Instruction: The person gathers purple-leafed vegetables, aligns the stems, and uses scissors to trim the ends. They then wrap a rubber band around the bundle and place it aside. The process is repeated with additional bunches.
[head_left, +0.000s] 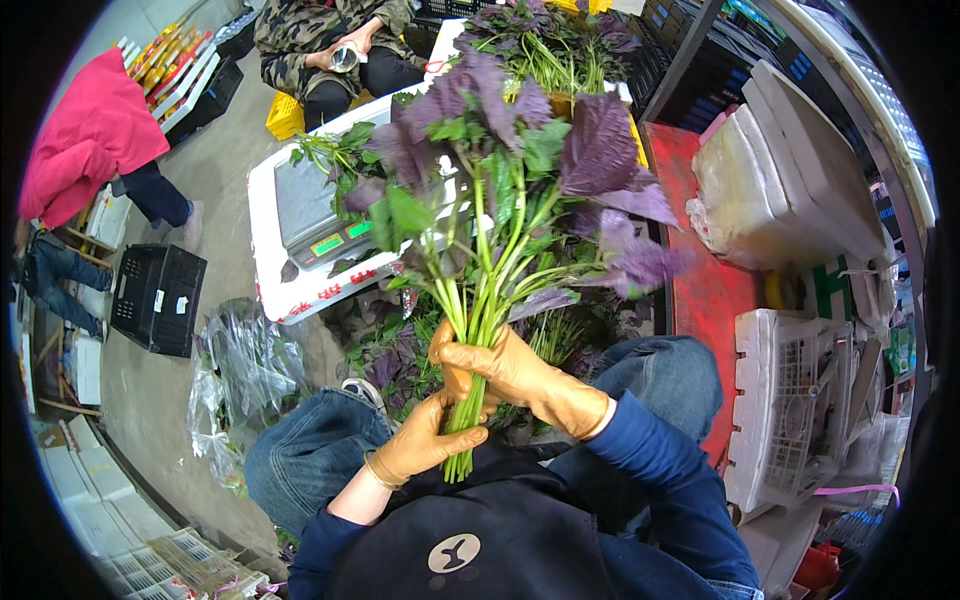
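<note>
A bunch of purple-green perilla-like leafy stems (480, 292) stands upright in front of my chest, leaves pointing away from me. Both hands wear orange-tan rubber gloves. My left hand (420, 439) grips the lower stems, its thumb across them near the cut ends. Higher up, my right hand (517, 367) wraps its fingers around the same stems. Behind the leaves, a digital scale (300, 217) with lit green displays rests on a white foam box (266, 281). A few green sprigs (349, 154) lie on the scale, partly hidden by the bunch.
More leafy bunches (555, 52) are heaped at the far side. Loose leaves (397, 352) cover the floor between my knees. Plastic bags (251, 360) and a black crate (157, 300) are at left; a red bench (697, 300) and foam boxes (795, 180) at right. Two people in camouflage (300, 45) and pink (97, 135) are nearby.
</note>
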